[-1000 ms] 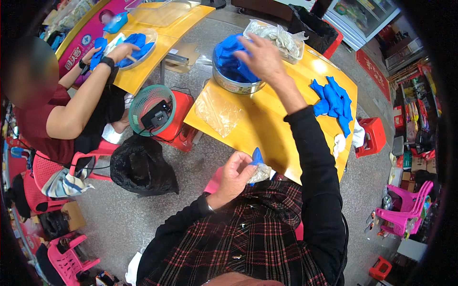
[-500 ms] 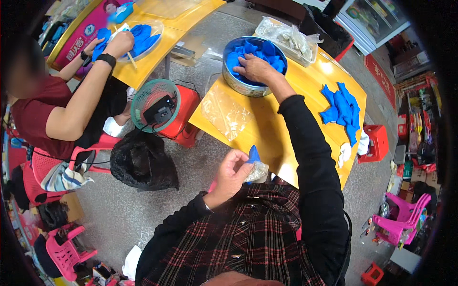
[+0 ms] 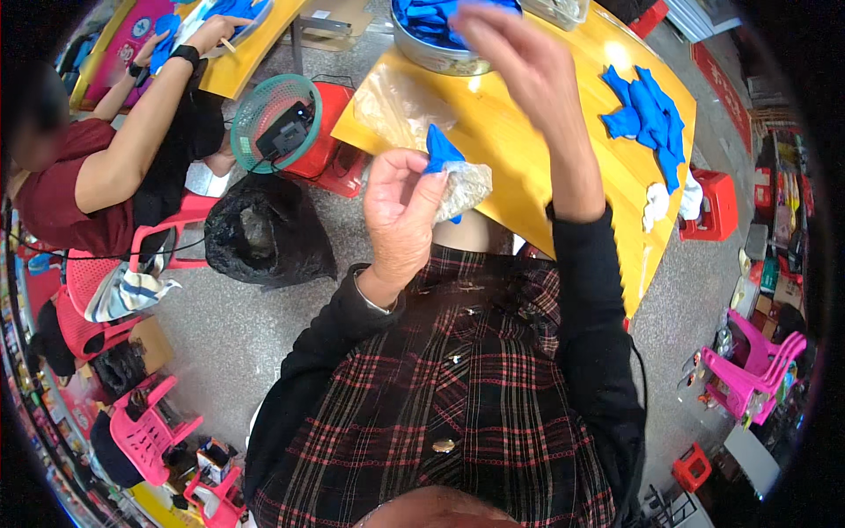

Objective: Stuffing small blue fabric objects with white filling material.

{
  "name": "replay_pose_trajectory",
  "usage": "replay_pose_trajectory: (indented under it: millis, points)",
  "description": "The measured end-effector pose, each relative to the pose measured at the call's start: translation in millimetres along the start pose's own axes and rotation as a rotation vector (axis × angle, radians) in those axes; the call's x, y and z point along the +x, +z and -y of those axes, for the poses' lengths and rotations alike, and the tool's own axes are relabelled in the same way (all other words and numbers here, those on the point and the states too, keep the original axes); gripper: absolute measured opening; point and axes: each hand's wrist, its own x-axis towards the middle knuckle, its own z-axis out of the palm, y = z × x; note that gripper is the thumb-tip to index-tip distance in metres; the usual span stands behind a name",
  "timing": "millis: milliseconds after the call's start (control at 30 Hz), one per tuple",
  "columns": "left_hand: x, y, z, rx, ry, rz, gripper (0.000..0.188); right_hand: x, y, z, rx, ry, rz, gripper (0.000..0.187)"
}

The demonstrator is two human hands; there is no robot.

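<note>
My left hand pinches a small blue cloth piece together with a pale, crinkled pouch, held in front of my body at the table's near edge. A blue point of cloth sticks up above the fingers. My right hand is raised over the table beside a round tin full of blue cloth pieces. Motion smears its fingers, so I cannot make out whether anything is between them. On the table to the right lies a pile of blue cloth shapes.
A clear plastic bag lies on the yellow table; a plastic tray stands behind. At left, a co-worker handles blue cloth. A green basket sits on a red stool, near a black bag. White cloth lies at right.
My right hand has come out of the tin and moved up toward me. My left hand has risen with the blue cloth and pouch. The whole view has shifted, putting the tin at the top edge.
</note>
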Motion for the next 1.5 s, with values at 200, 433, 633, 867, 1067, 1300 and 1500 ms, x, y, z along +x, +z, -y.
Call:
replay_pose_trajectory:
  millis: [200,433,633,867,1067,1300,1500]
  points:
    - [-12.7,27.3,20.6,-0.017,-0.026,0.056,0.017,-135.2,-15.5,46.6,0.505,0.288,-0.068,0.032]
    - [-37.3,58.4,45.6,0.057,-0.022,0.158,0.017,-178.0,-35.7,52.3,0.401,0.449,-0.364,0.024]
    - [-49.0,66.6,61.1,0.027,-0.273,0.244,0.015,-205.0,-42.4,43.6,-0.233,0.129,-0.395,0.021]
    - [-55.2,77.5,73.9,0.023,-0.333,0.24,0.013,-231.1,-61.2,42.0,0.037,0.206,-0.302,0.025]
    - [-62.9,84.4,78.3,0.031,-0.32,0.287,0.015,-236.4,-64.2,29.4,0.017,0.294,-0.389,0.019]
    - [-66.1,83.9,76.4,0.187,-0.29,0.383,0.014,-235.8,-66.0,24.1,0.226,0.507,-0.45,0.019]
    - [-69.4,82.0,83.9,0.428,-0.129,0.479,0.01,-235.9,-66.4,18.9,0.04,0.493,-0.49,0.019]
